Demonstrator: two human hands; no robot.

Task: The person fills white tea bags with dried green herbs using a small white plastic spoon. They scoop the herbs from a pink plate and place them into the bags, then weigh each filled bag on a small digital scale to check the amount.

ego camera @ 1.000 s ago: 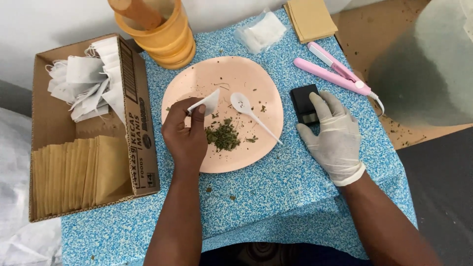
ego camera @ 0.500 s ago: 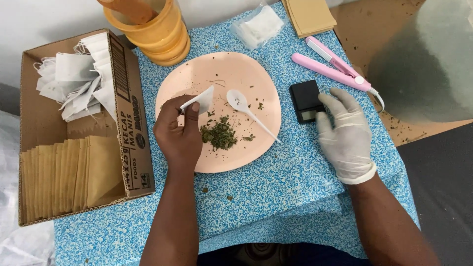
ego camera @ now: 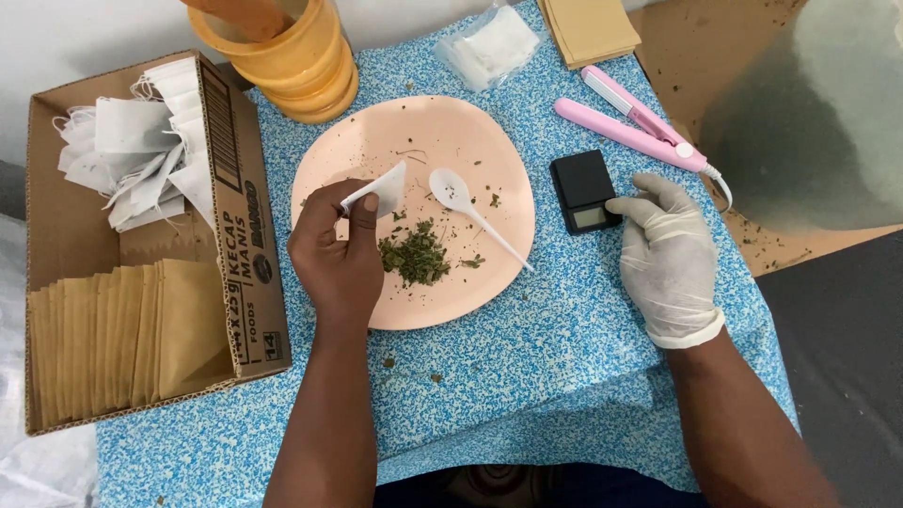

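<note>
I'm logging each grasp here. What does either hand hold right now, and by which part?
The left hand pinches a small white tea bag by its lower left edge, over the pink plate. The gloved right hand holds nothing; its fingertips touch the small black scale.

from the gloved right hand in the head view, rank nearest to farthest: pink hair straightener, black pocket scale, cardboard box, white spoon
From the right hand:
1. black pocket scale, at its fingertips, just to its left.
2. pink hair straightener, above the hand, toward the table's far edge.
3. white spoon, on the pink plate, further left.
4. cardboard box, at the table's far left.
</note>
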